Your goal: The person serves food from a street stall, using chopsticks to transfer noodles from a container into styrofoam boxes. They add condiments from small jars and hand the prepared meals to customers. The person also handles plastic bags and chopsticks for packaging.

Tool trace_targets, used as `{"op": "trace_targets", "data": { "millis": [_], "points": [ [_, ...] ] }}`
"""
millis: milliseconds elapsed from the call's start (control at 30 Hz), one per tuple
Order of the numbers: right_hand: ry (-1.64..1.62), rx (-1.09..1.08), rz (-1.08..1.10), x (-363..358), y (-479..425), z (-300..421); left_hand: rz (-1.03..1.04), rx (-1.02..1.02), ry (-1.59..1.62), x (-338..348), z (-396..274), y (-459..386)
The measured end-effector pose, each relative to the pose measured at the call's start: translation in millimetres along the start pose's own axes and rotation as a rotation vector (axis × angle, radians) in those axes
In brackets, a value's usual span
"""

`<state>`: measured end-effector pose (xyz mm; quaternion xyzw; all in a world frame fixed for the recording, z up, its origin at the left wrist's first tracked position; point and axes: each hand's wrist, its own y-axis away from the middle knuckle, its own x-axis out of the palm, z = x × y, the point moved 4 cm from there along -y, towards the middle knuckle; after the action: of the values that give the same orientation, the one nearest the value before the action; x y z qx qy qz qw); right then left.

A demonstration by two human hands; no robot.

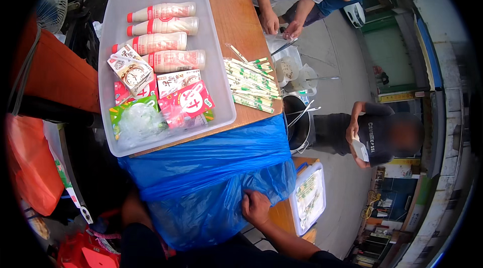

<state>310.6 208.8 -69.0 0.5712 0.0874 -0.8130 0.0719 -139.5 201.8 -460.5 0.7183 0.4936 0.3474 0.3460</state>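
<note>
A large blue plastic bag [211,188] hangs spread from the near edge of a wooden table [234,15]. My right hand [256,207] is curled around the bag's right edge. My left forearm shows at the lower left; the hand itself is hidden behind the bag. On the table, a translucent plastic tray [222,90] holds several red-capped bottles [166,43], drink cartons [132,71] and a crumpled clear plastic bag [139,120]. Beside the tray lies a pile of paper-wrapped chopsticks [251,83].
Past the table's right edge stand clear containers [288,68] with utensils and a dark pot [298,120]. A white tray [320,200] holds more wrapped sticks. One person's hands [281,26] are at the top; another person [368,136] holds a white container. A fan is at upper left.
</note>
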Motion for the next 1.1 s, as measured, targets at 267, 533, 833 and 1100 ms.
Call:
{"op": "trace_targets", "data": {
  "millis": [267, 533, 833, 1100],
  "points": [
    [0.002, -0.025, -0.072, -11.4, -1.6, -6.4, 0.045, -0.029, -0.001, 16.6, -4.1, 27.2],
    [-0.023, 0.005, -0.039, -33.7, 12.4, -19.8, 0.118, -0.129, 0.037, 54.4, -1.7, 120.3],
    [-0.088, -0.035, -0.131, -53.7, 28.9, -21.8, 0.189, -0.133, 0.103, 63.0, -41.1, 270.9],
    [-0.704, 0.052, 0.048, -60.3, 49.7, -51.7, 0.202, 0.131, -0.310, 6.4, -97.1, 422.1]
  ]
}}
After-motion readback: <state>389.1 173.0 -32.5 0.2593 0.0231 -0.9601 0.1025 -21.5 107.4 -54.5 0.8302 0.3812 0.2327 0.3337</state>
